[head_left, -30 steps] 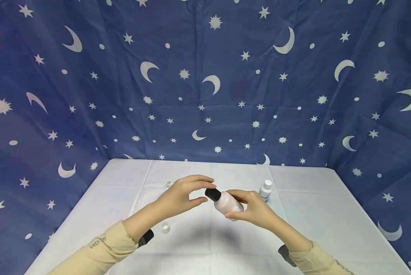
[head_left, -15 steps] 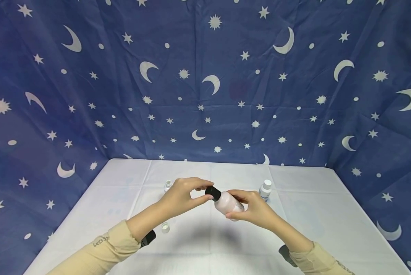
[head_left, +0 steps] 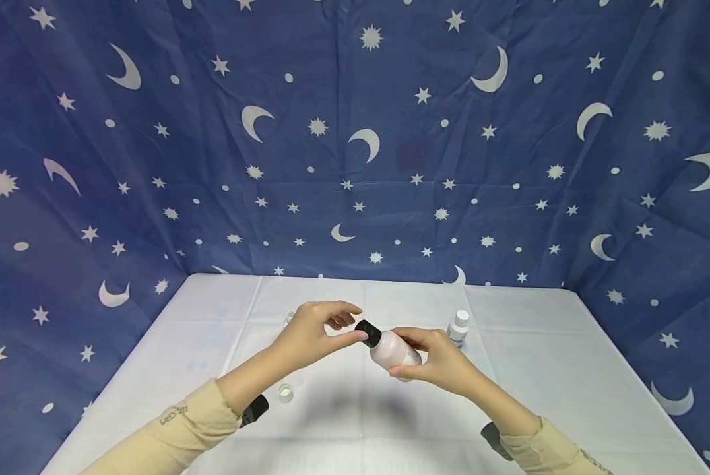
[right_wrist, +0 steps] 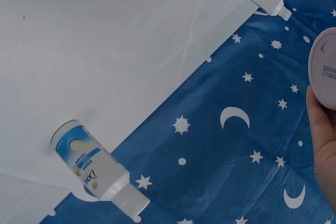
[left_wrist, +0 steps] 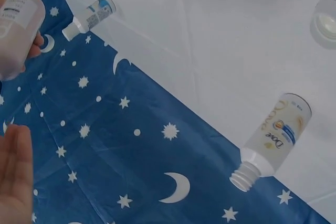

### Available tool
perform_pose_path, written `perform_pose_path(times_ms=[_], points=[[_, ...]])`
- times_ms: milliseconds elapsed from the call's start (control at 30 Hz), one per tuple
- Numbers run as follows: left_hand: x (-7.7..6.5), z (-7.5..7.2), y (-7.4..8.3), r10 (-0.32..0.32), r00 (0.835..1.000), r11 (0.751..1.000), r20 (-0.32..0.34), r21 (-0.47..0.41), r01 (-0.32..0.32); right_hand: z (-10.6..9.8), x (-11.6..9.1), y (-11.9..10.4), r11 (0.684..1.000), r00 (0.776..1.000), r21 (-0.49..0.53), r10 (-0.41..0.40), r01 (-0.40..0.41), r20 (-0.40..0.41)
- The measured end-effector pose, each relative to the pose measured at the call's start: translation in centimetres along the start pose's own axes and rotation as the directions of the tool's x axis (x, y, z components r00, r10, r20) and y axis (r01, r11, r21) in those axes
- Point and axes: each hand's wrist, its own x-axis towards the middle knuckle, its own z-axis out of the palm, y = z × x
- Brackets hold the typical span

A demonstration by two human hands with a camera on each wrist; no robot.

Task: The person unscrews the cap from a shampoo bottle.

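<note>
In the head view the right hand (head_left: 435, 359) grips a pink bottle (head_left: 393, 353) between curled fingers and thumb; the left hand (head_left: 316, 335) has its thumb at the bottle's black cap (head_left: 367, 334), its fingers loosely bent and lifted away. The bottle lies between the hands, long axis aslant, cap pointing up toward the left hand. A capped white bottle (head_left: 458, 330) stands beyond the right hand, a loose cap (head_left: 286, 393) nearer than the left hand. The left wrist view reveals the pink bottle's label, too blurred to read, and an uncapped Dove bottle (left_wrist: 275, 135), mostly hidden behind the left hand from above. The right wrist view shows the pink bottle's base with stamped digits, and "Dove" on the capped bottle's blue-and-white label.
</note>
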Motion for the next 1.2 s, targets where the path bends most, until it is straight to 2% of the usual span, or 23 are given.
perform_pose_path(times_ms=[67, 133, 300, 400, 533, 700, 900, 1033, 1200], points=[[-0.14, -0.24, -0.21, 0.022, 1.0, 1.0, 0.019, 0.007, -0.023, -0.03, 0.0, 0.06, 1.0, 1.0, 0.006, 0.004, -0.004, 0.001], [-0.25, -0.43, -0.39, 0.079, 0.996, 0.997, 0.043, 0.008, -0.079, -0.05, -0.02, 0.07, 1.0, 1.0, 0.01, 0.005, -0.005, 0.001], [-0.38, -0.45, -0.55, 0.224, 0.971, 0.973, 0.087, 0.031, -0.228, 0.02, -0.06, 0.11, 1.0, 1.0, -0.004, -0.005, 0.005, -0.007], [-0.23, -0.33, -0.42, 0.249, 0.963, 0.968, 0.101, 0.017, -0.252, 0.12, -0.03, 0.16, 1.0, 1.0, -0.008, -0.01, 0.009, -0.008], [0.04, -0.34, -0.19, 0.22, 0.97, 0.975, 0.104, -0.028, -0.219, 0.17, 0.02, 0.17, 1.0, 1.0, 0.001, -0.008, 0.008, -0.005], [0.24, -0.34, -0.01, 0.166, 0.981, 0.986, 0.101, -0.014, -0.166, 0.08, -0.02, 0.13, 1.0, 1.0, 0.014, 0.012, -0.012, -0.004], [0.38, -0.19, 0.18, 0.041, 0.997, 0.998, 0.071, -0.041, -0.039, 0.06, -0.02, 0.03, 1.0, 1.0, 0.012, 0.014, -0.014, 0.0], [0.43, -0.14, 0.36, -0.038, 0.997, 0.998, 0.072, -0.056, 0.042, 0.08, 0.0, 0.05, 1.0, 1.0, 0.009, 0.003, -0.003, -0.002], [0.43, -0.1, 0.25, -0.063, 0.995, 0.996, 0.082, -0.06, 0.068, 0.17, 0.02, -0.02, 1.0, 1.0, 0.009, -0.01, 0.01, -0.006]])
